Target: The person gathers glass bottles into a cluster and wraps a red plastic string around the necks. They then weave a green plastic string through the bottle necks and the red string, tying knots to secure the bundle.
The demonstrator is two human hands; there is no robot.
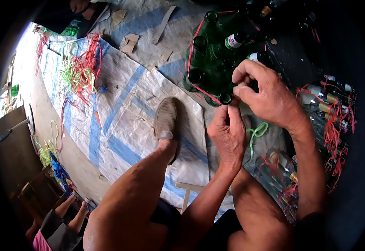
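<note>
From my end I see smooth, glossy glass in the dark green bottles, with small highlights on their rims, and paper-like labels on some necks. The red cord around them looks like thin plastic, as do the tangled strands and the slightly shiny green tie. I read the striped sheet as creased plastic with a dull sheen. The shoe looks like matt, ribbed cloth, and the torn scrap like rough, matt cardboard.
</note>
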